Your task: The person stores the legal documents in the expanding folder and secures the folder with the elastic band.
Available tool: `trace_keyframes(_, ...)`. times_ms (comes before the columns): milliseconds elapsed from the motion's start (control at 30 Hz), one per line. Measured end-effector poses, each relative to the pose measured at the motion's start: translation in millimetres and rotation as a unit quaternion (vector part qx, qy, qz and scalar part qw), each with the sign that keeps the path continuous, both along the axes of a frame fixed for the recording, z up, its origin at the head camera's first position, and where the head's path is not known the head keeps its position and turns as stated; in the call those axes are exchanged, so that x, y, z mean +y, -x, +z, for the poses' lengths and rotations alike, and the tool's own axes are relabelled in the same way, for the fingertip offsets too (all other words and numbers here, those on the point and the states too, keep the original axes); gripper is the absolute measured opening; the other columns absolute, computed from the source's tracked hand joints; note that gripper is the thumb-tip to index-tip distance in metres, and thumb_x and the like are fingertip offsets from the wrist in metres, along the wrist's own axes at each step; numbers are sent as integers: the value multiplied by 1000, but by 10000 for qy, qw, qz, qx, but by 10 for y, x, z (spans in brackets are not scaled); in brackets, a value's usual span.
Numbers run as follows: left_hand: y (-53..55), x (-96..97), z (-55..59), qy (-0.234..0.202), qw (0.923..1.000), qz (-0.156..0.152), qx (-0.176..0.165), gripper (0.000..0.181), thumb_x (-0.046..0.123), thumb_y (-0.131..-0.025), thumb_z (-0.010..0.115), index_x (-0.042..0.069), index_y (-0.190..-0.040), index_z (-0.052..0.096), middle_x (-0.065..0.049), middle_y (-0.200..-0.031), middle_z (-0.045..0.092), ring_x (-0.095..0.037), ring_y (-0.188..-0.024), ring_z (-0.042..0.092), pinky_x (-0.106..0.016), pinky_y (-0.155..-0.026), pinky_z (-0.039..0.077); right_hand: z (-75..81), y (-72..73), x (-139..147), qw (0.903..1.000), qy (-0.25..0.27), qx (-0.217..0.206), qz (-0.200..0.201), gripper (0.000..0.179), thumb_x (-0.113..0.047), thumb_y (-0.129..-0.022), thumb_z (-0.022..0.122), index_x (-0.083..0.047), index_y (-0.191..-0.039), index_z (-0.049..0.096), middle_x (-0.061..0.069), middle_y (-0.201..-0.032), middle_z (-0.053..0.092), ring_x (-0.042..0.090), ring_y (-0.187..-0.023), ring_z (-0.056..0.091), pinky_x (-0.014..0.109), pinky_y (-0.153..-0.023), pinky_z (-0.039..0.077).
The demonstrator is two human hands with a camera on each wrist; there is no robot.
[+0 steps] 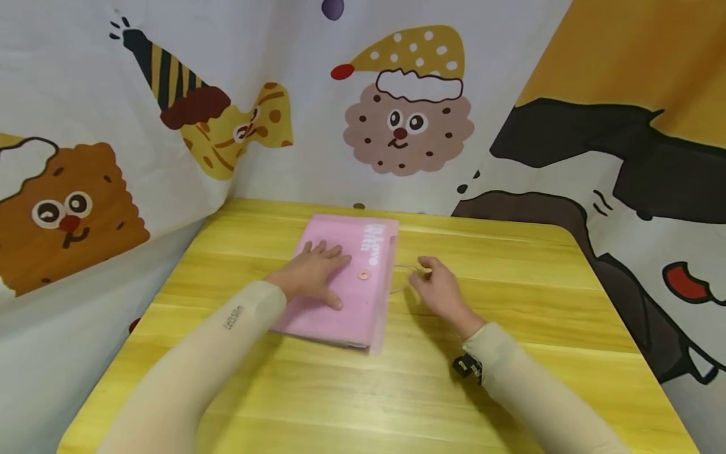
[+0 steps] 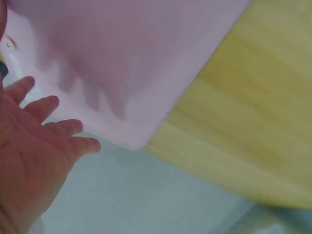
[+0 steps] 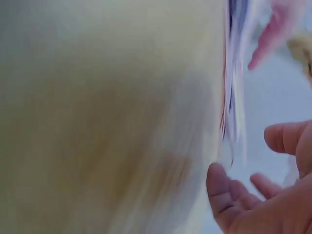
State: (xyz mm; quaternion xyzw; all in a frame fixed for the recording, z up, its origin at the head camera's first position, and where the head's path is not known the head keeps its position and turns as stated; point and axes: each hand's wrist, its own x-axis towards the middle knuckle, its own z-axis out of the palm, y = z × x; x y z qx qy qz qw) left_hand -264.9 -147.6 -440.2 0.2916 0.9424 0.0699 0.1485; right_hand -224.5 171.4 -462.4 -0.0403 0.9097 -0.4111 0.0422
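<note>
A pink document folder [image 1: 346,318] with white lettering and a small round button [image 1: 363,275] lies closed on the table. My left hand [image 1: 311,272] is spread over its cover, fingers apart; the left wrist view shows straight fingers [image 2: 61,127] and their shadows on the pink cover [image 2: 161,63]. Just right of the folder is my right hand [image 1: 441,291], bent fingers by a thin cord [image 1: 404,265] that extends from the folder's edge. In the right wrist view, thumb and fingers [image 3: 226,195] stand apart, close to the cord's end.
The yellow wood-grain table [image 1: 510,277] has rounded far corners. Behind it hangs a white cloth [image 1: 295,183] printed with cartoon figures. A black item [image 1: 468,367] is at my right sleeve cuff [image 1: 499,353].
</note>
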Motion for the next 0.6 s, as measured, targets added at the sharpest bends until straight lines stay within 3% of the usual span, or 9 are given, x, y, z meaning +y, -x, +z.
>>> trace_keyframes(67, 50, 55, 13, 101, 9996, -79, -261, 121, 67, -73, 88, 24, -171, 30, -14, -179, 15, -53, -164, 3, -74, -129, 0, 26, 78, 122, 9948, 694, -666, -344, 65, -28, -108, 59, 2, -162, 38, 27, -160, 49, 44, -136, 58, 50, -104, 57)
trace_keyframes(133, 76, 101, 17, 221, 9982, -130, -546, 123, 68, -73, 88, 29, -172, 25, -13, -181, 9, -54, -163, -3, -77, -126, -3, 39, 156, 219, 9812, 1322, -1261, -619, 70, -29, -109, 57, 1, -166, 30, 26, -163, 44, 42, -141, 55, 47, -108, 56)
trace_keyframes(233, 87, 161, -5, 308, 9948, -40, -974, 125, 69, -74, 87, 34, -173, 18, -10, -181, -1, -53, -163, -9, -81, -124, -4, 50, 253, 318, 9572, 2064, -1910, -689, 75, -27, -110, 56, 1, -169, 20, 26, -161, 46, 34, -130, 60, 40, -106, 58)
trace_keyframes(400, 67, 312, -68, 151, 9928, 120, -1182, 126, 70, -74, 87, 37, -173, 16, -7, -181, -6, -53, -163, -11, -84, -121, -2, 59, 343, 385, 9468, 2327, -2182, -431, 78, -22, -109, 58, 7, -168, 16, 14, -140, 61, 12, -108, 63, 32, -99, 59)
trace_keyframes(500, 49, 455, -82, 102, 9936, 137, -1114, 126, 71, -73, 87, 37, -172, 17, -7, -182, -5, -54, -163, -9, -86, -119, 0, 53, 355, 446, 9395, 2565, -2246, -317, 75, -21, -109, 56, 10, -166, 18, 7, -128, 68, 10, -105, 66, 32, -100, 59)
trace_keyframes(600, 29, 616, -93, 121, 9940, 193, -1068, 128, 73, -71, 87, 38, -172, 17, -5, -182, -5, -55, -162, -8, -87, -119, 1, 43, 341, 577, 9208, 3054, -2419, -200, 66, -22, -111, 53, 10, -162, 27, 4, -119, 75, 13, -105, 70, 34, -100, 59)
